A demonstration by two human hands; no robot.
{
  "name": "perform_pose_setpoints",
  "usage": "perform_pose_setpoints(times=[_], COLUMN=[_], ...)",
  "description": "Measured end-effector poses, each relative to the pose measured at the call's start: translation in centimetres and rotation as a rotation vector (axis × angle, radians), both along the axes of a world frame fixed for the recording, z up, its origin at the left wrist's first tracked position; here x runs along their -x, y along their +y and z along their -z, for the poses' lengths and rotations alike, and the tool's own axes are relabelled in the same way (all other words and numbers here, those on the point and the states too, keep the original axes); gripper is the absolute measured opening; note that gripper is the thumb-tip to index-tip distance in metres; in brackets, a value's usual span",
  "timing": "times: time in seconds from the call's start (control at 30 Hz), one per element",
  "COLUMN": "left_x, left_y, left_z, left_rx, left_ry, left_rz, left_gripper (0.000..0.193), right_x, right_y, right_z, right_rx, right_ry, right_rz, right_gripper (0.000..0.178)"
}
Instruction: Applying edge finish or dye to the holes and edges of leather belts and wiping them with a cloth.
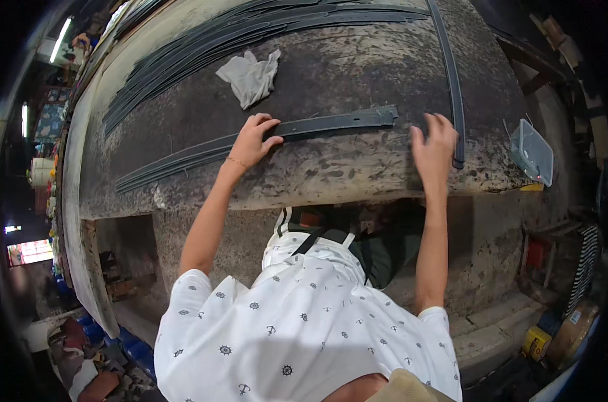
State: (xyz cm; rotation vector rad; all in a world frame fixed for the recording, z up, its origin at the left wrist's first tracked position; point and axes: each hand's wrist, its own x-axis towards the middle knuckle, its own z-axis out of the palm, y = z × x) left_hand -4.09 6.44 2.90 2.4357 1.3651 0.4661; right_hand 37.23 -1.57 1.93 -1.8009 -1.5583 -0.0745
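Facing the worn table (377, 157), I have the bundle of dark strips (334, 124) lying crosswise before me, its long axis slanting so the left end sits nearer my body and the right end farther off. My left hand (249, 143) is on it, thumb and fingers parted across its near and far edges; I cannot tell whether they pinch. My right hand (434, 149) is loosely curled with nothing seen in it, just beyond the bundle's right end and apart from it, so my left is the nearer hand. The strips look flat, smooth and leathery, with blunt right ends and narrower, fanned-out left ends. The tabletop is scuffed, dark with pale blotches. On my right sits a clear plastic box (533, 154). Close beside my right hand, a single strip (450, 77) runs away from me. Past the bundle lies a crumpled whitish cloth (250, 79), and farthest, a long overlapping pile of strips (183, 60).
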Motion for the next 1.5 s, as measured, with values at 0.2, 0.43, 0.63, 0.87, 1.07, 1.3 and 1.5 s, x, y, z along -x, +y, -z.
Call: perform_pose_setpoints(times=[0.2, 0.43, 0.63, 0.87, 1.07, 1.3, 1.5], left_x=[-3.7, -9.7, -10.3, 8.9, 18.4, 18.4, 18.1], left_y=[-4.2, -10.3, -9.6, -10.4, -12.0, -12.6, -12.2], left_z=[-1.4, 2.6, 0.0, 3.8, 5.7, 6.4, 6.2], left_rx=[-0.285, -0.133, -0.124, -0.255, -0.097, -0.15, -0.17], left_ry=[-0.026, -0.063, -0.112, 0.067, 0.086, 0.152, 0.117], left_rz=[0.127, 0.293, 0.247, -0.339, -0.558, -0.569, -0.536], left_gripper=[0.042, 0.046, 0.043, 0.034, 0.052, 0.051, 0.053], right_x=[2.2, -4.4, -23.3, -32.3, -33.3, -32.6, -34.9], right_y=[-0.2, -6.8, -10.9, -7.0, -6.2, -4.9, -4.7], right_z=[-0.1, -8.6, -13.6, -11.0, -10.6, -11.0, -11.6], right_rx=[0.054, 0.024, 0.149, 0.588, 0.691, 0.788, 0.825], right_ry=[0.049, 0.093, -0.094, -0.156, -0.158, -0.176, -0.077], right_rz=[-0.239, -0.129, 0.356, 0.439, 0.404, 0.41, 0.329], right_gripper=[0.04, 0.02, 0.022, 0.024, 0.024, 0.029, 0.027])
